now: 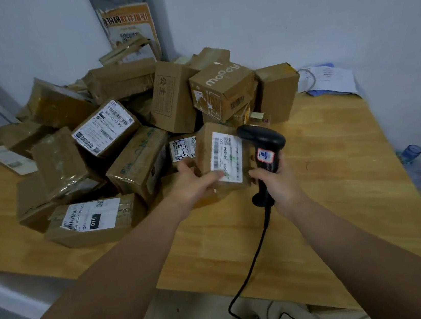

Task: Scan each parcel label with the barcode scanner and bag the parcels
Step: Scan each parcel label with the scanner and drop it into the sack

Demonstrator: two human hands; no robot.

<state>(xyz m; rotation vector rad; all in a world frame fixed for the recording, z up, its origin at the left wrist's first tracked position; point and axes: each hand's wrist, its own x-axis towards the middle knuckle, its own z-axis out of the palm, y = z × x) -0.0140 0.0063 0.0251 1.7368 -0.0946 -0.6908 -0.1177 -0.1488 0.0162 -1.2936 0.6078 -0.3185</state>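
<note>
My left hand (193, 181) grips a small brown parcel (204, 149) from below, thumb on its front, tilting its white label (226, 157) up toward me. My right hand (278, 184) holds the handle of a black barcode scanner (263, 141), whose head sits right next to the label's upper right edge. A red-and-white sticker is on the scanner's handle. Its black cable (254, 255) hangs down off the table's front edge.
A heap of brown cardboard parcels (125, 133), several with white labels, covers the left and back of the wooden table (327, 184). Papers (327, 79) lie at the back right corner. A plastic bottle (412, 156) stands off the right edge.
</note>
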